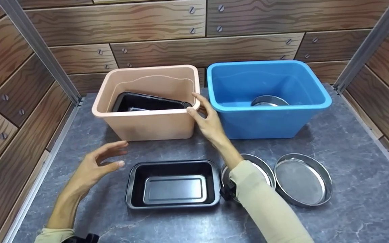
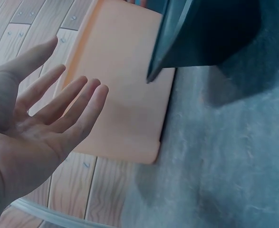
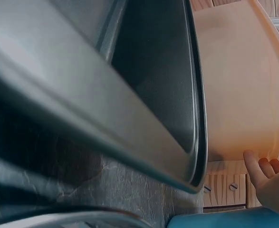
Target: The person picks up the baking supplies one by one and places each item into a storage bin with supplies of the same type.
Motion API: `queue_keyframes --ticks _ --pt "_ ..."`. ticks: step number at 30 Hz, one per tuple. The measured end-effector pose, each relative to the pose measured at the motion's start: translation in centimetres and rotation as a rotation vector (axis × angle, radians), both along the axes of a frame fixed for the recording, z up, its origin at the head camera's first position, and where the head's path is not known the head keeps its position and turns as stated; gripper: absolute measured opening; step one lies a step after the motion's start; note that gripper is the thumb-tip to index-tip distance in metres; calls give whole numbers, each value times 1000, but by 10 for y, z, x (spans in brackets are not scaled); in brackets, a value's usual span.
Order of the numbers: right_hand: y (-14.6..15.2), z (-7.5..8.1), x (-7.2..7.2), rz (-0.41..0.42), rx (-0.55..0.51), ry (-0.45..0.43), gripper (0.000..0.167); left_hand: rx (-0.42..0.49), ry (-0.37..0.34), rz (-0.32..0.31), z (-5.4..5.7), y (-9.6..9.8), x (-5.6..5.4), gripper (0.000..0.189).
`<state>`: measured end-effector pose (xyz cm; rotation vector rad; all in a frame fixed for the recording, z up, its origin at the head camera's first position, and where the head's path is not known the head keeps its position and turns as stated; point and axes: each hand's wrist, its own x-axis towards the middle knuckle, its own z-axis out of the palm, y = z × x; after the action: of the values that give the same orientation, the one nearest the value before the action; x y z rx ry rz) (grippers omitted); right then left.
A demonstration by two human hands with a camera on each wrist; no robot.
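My right hand (image 1: 211,125) is at the front right corner of the peach bin (image 1: 147,126), its thumb and index fingertips right at the rim and spread apart. Inside that bin, a dark loaf pan (image 1: 147,100) lies tilted, partly hidden by the front wall. To the left, my left hand (image 1: 91,168) hovers with nothing in it; its fingers are loosely spread in the left wrist view. Between the forearms a second black loaf pan (image 1: 176,189) sits upright on the table, its shiny inner base showing. The left hand is beside its left end.
A blue bin (image 1: 258,123) stands right of the peach one, with a round metal pan (image 1: 268,100) inside. Two more shallow round pans lie at the front right: one (image 1: 301,179) in full view, another (image 1: 248,160) partly under my right forearm. Wood-patterned walls enclose the grey table.
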<state>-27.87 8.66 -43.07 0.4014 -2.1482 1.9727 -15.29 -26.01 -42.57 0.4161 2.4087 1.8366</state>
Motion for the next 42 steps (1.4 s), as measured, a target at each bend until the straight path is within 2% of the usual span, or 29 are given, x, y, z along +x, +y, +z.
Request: queue_keyframes --ticks 9,14,20,26,32,37,42 --pt "2 1 -1 18 12 25 55 -13 -16 -5 -11 -6 4 56" --pt "2 1 -1 16 26 12 55 -16 -53 12 -20 -11 9 58" --pt "1 1 0 16 38 11 55 8 -129 30 -33 -13 17 62" --pt "1 1 0 22 20 18 54 32 -170 15 -44 -13 21 63" --pt "2 1 1 13 25 18 54 34 -155 -58 -53 -15 25 64" --pt "1 2 2 10 38 10 54 113 -218 -89 -58 -13 29 68" --pt "1 3 3 5 49 6 54 140 -265 -90 -60 -11 32 70"
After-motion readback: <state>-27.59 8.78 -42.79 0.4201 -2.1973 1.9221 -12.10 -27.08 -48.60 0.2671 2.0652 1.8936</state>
